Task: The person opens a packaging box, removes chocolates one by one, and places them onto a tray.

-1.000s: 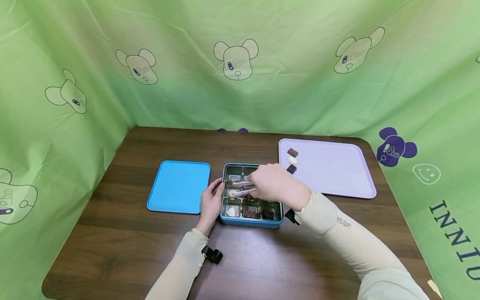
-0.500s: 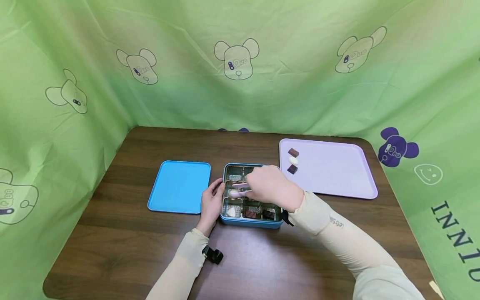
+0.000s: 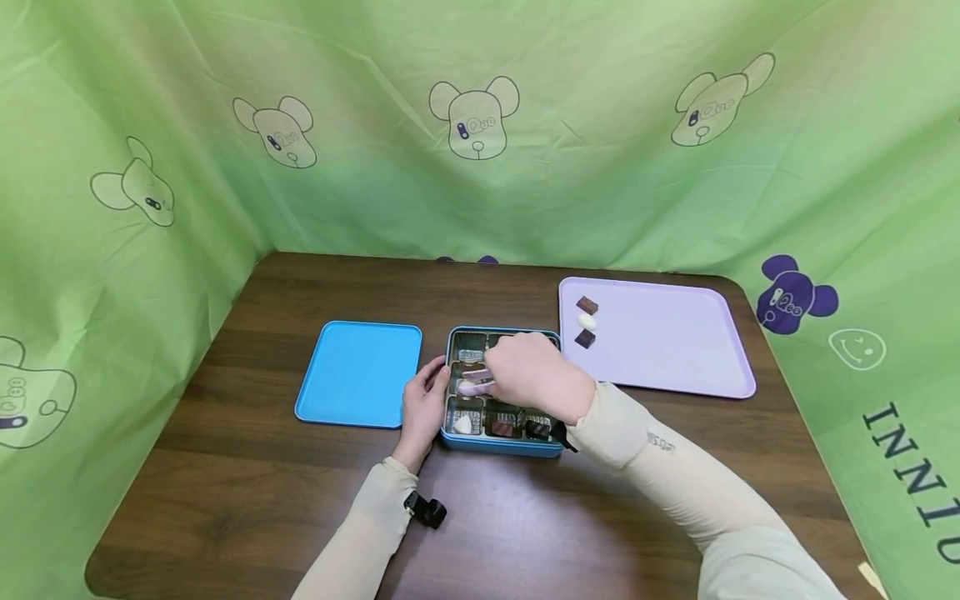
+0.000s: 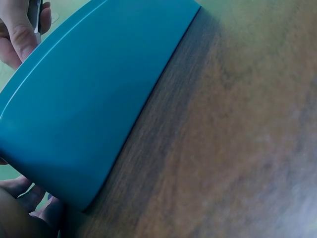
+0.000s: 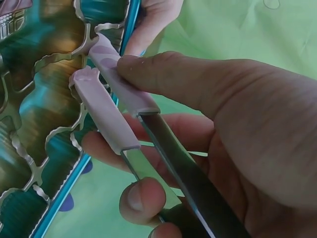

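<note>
My right hand (image 3: 528, 371) grips metal tongs with pale pink tips (image 5: 102, 113), its thumb pressed along one tip. The tips reach down into the middle-left compartment of a blue box (image 3: 500, 447); whether they pinch anything there is hidden. My left hand (image 3: 423, 410) rests against the box's left side, thumb by the rim. In the near row sit a heart-like white chocolate (image 3: 462, 425), a reddish-brown chocolate (image 3: 501, 429) and a near-black chocolate (image 3: 537, 429), each in its own compartment. My right hand covers part of the middle and far rows.
A blue lid (image 3: 360, 373) lies left of the box. At the back right, a lilac tray (image 3: 667, 333) carries a brown chocolate (image 3: 587, 306), a white chocolate (image 3: 587, 322) and a dark chocolate (image 3: 585, 338) near its left edge. A green curtain (image 3: 480, 200) hangs behind the table (image 3: 225, 467).
My right hand has shifted left over the box, and the tong tips have moved slightly left within the middle-left compartment. My left hand stays against the box.
</note>
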A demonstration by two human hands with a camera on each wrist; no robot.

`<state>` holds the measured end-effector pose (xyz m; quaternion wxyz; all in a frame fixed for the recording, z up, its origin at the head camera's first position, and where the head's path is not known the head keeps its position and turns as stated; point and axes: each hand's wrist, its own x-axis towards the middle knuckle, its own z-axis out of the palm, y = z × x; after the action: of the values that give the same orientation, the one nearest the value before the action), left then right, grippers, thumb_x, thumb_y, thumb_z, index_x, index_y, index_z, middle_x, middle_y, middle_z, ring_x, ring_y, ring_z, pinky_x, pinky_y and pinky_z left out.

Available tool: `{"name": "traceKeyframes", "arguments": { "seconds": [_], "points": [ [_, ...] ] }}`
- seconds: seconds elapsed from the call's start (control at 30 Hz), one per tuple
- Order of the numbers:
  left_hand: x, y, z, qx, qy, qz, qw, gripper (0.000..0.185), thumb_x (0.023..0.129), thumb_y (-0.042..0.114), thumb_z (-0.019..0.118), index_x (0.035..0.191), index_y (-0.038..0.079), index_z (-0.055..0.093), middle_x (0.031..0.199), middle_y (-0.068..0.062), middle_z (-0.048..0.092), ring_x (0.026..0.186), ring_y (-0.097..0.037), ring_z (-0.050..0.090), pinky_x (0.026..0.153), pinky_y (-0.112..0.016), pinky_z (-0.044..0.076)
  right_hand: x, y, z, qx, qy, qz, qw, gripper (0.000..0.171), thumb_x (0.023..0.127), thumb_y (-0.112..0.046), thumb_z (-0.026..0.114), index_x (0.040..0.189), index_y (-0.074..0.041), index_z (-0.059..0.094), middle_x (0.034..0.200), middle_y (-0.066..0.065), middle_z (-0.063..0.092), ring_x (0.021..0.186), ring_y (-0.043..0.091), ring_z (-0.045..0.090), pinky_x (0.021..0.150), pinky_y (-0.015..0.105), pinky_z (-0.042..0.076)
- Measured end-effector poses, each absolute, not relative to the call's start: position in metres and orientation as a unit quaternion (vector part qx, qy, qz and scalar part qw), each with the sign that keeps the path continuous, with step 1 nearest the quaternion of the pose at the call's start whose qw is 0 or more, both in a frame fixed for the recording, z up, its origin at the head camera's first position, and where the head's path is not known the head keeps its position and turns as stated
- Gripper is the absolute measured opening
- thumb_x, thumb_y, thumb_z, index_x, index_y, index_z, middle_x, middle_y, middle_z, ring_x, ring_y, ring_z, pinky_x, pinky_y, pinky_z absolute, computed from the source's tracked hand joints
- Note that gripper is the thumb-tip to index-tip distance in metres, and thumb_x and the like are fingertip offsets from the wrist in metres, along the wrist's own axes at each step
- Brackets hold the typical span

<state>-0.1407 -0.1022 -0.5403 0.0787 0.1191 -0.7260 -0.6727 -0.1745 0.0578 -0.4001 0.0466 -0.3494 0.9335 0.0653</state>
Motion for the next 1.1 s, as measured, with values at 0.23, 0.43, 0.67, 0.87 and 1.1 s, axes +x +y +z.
{"name": "traceKeyframes", "arguments": {
  "seconds": [0.23,0.43,0.67,0.87,1.1],
  "points": [
    [-0.142,-0.103,-0.542,0.115,-0.721,-0.678,0.081,0.035,0.103,0.021,0.061,0.132,0.002,0.065,0.122,-0.021,0.069,0.109,-0.031,0.068,0.089,-0.045,0.054,-0.173,0.049,-0.400,-0.358,0.929,0.082,0.033,0.024,0.086,-0.033,0.077,0.074,-0.014,0.069,0.075,0.005,0.068,0.063,0.023,0.064,0.054,0.044,0.055],
    [-0.142,-0.103,-0.541,0.113,-0.723,-0.677,0.082,0.035,0.103,0.020,0.062,0.132,0.002,0.066,0.121,-0.020,0.070,0.108,-0.029,0.068,0.088,-0.042,0.055,-0.172,0.042,-0.404,-0.365,0.926,0.096,0.020,0.019,0.088,-0.029,0.074,0.076,-0.014,0.073,0.074,0.005,0.070,0.062,0.023,0.065,0.054,0.042,0.055],
    [-0.142,-0.103,-0.542,0.118,-0.721,-0.679,0.077,0.037,0.103,0.023,0.061,0.134,0.003,0.065,0.124,-0.020,0.069,0.110,-0.030,0.068,0.090,-0.044,0.055,-0.173,0.035,-0.408,-0.367,0.924,0.105,0.012,0.019,0.090,-0.029,0.073,0.078,-0.014,0.075,0.073,0.005,0.070,0.062,0.023,0.066,0.053,0.041,0.055],
    [-0.140,-0.102,-0.533,0.120,-0.726,-0.673,0.068,0.038,0.104,0.018,0.059,0.136,-0.002,0.061,0.128,-0.023,0.066,0.114,-0.034,0.065,0.093,-0.047,0.053,-0.174,0.030,-0.412,-0.371,0.922,0.110,0.009,0.019,0.089,-0.029,0.075,0.078,-0.014,0.076,0.072,0.004,0.070,0.062,0.023,0.066,0.052,0.041,0.055],
    [-0.140,-0.104,-0.535,0.111,-0.727,-0.674,0.072,0.037,0.104,0.020,0.059,0.135,0.001,0.063,0.130,-0.020,0.066,0.117,-0.031,0.065,0.095,-0.046,0.053,-0.174,0.023,-0.411,-0.374,0.919,0.122,0.022,0.019,0.088,-0.032,0.076,0.081,-0.015,0.078,0.074,0.003,0.071,0.064,0.022,0.066,0.055,0.040,0.057]
  ]
}}
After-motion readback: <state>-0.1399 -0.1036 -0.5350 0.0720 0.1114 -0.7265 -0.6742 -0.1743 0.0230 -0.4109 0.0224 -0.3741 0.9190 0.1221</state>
